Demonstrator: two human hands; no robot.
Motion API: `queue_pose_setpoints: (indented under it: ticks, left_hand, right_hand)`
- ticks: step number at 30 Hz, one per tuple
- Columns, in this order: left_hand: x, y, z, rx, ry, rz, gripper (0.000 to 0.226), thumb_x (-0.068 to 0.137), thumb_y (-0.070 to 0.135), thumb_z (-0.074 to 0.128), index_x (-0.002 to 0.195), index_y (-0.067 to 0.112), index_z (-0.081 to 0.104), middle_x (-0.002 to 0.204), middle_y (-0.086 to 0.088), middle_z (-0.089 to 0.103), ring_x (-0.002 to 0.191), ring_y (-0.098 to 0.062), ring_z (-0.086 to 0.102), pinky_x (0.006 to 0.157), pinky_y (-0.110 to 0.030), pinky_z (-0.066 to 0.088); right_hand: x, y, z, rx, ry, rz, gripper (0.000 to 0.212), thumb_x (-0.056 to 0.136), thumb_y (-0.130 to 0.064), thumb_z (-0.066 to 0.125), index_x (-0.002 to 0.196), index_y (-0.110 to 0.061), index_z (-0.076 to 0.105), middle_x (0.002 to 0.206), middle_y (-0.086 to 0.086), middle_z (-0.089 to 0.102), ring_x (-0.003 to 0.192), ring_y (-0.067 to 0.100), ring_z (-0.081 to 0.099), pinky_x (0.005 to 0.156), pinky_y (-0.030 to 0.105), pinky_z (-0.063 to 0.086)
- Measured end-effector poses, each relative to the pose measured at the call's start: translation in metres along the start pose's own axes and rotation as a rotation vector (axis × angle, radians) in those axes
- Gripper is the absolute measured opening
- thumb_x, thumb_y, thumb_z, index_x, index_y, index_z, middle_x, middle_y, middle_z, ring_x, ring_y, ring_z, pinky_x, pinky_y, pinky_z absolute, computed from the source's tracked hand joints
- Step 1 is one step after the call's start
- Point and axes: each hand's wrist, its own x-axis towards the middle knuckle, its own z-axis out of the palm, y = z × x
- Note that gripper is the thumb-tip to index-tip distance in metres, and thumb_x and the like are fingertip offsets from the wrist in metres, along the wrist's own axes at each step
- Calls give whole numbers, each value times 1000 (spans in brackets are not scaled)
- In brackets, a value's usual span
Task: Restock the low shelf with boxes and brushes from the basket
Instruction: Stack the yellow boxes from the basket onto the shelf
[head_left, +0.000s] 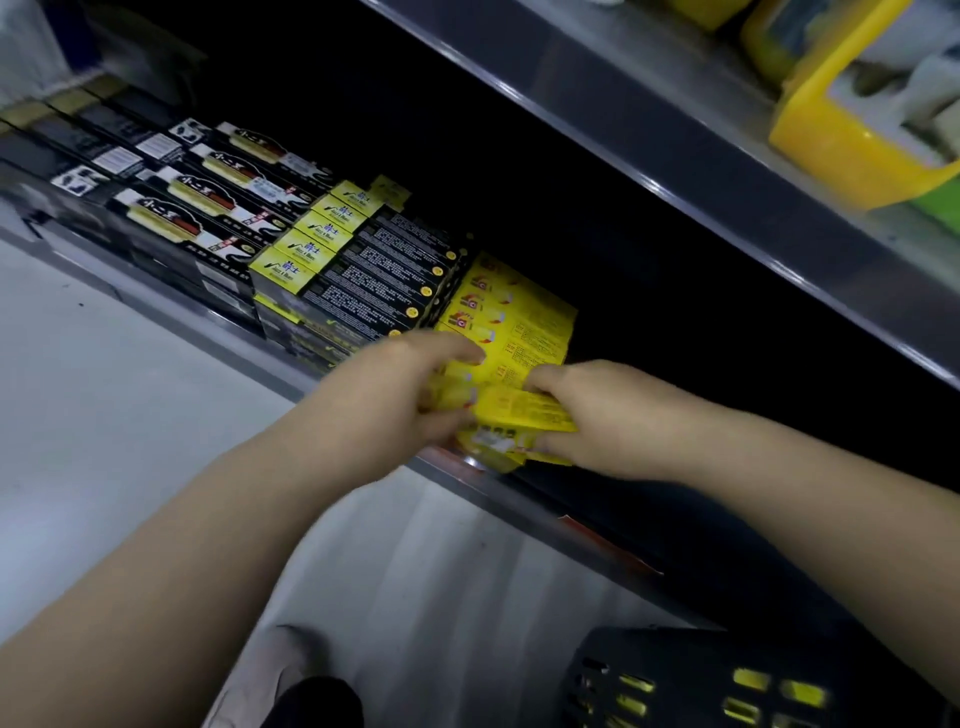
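Observation:
Both my hands meet at the front edge of the low shelf (597, 525). My left hand (395, 395) and my right hand (608, 415) together grip a yellow box (524, 410), held just above other yellow boxes. A stack of yellow boxes (519, 317) lies flat on the shelf right behind it. The dark basket (675, 675) sits on the floor at the lower right, with yellow items showing through its slots; my right forearm crosses above it.
Left of the yellow stack stand rows of black-and-yellow boxes (363, 265) and black boxes (208, 197). The shelf right of the yellow stack is dark. An upper shelf edge (727, 171) overhangs, with yellow containers (857, 130) on it. Grey floor (130, 395) lies left.

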Motion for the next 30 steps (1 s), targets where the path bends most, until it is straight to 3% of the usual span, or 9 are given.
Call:
queue_pose_setpoints:
  ticks: [2, 4, 6, 9, 12, 18, 24, 28, 30]
  left_hand:
    - [-5, -7, -15, -47, 141, -37, 42, 81, 24, 70, 120, 29, 57, 114, 17, 59, 100, -4, 57, 87, -13, 40]
    - [-11, -15, -26, -156, 259, -113, 32, 82, 12, 68, 108, 29, 62, 101, 23, 61, 90, 8, 58, 79, 0, 38]
    - [-14, -21, -29, -224, 302, -187, 27, 83, 4, 65, 97, 27, 63, 93, 18, 64, 86, 8, 59, 69, -2, 41]
    - [-15, -25, -23, -212, 228, -254, 25, 84, 3, 63, 91, 27, 62, 89, 14, 65, 82, 0, 62, 69, -14, 48]
    - [-13, -29, -16, -194, 126, -291, 22, 83, 9, 65, 93, 27, 62, 91, 11, 66, 84, -6, 64, 70, -19, 50]
    - [-11, -30, -10, -218, 65, -316, 22, 82, 12, 67, 98, 25, 61, 97, 6, 66, 88, -10, 64, 80, -32, 55]
    - [-11, -31, -6, -207, 24, -308, 22, 82, 13, 68, 91, 31, 58, 93, 10, 65, 87, -8, 63, 71, -19, 50]
    - [-12, -29, -7, -194, 4, -297, 20, 83, 15, 68, 93, 29, 57, 95, 8, 64, 88, -10, 63, 72, -21, 51]
    - [-14, -26, -9, -182, -3, -289, 20, 83, 15, 68, 95, 28, 58, 95, 8, 64, 88, -10, 63, 71, -21, 50]
  right_hand:
    - [3, 5, 8, 141, -4, 153, 56, 87, -44, 60, 132, -15, 41, 117, 8, 57, 100, 24, 56, 75, 26, 44]
    - [11, 9, 15, 197, 22, 216, 59, 87, -44, 59, 130, -11, 38, 113, 10, 58, 96, 25, 58, 79, 35, 51]
    - [22, 8, 22, 191, 38, 194, 59, 87, -43, 60, 130, -10, 37, 111, 9, 58, 90, 22, 57, 73, 35, 51]
    - [33, 1, 31, 251, 3, 159, 59, 85, -38, 64, 131, -13, 36, 96, -2, 56, 72, 12, 47, 50, 23, 35]
    - [35, 0, 39, 261, 5, 171, 53, 83, -33, 68, 124, -17, 39, 72, -11, 37, 62, 6, 40, 45, 21, 25]
    - [34, -2, 43, 217, 28, 176, 47, 82, -31, 68, 117, -19, 40, 72, -6, 41, 69, 16, 47, 45, 26, 30]
    - [36, -2, 46, 241, 73, 165, 49, 82, -30, 68, 120, -17, 40, 69, -8, 39, 60, 9, 42, 44, 25, 26]
    - [38, -3, 47, 262, 59, 167, 50, 82, -29, 68, 121, -17, 40, 70, -7, 41, 59, 8, 40, 44, 25, 25]
    - [37, -3, 44, 272, 24, 158, 57, 80, -32, 71, 124, -17, 39, 79, -4, 49, 67, 14, 47, 47, 25, 30]
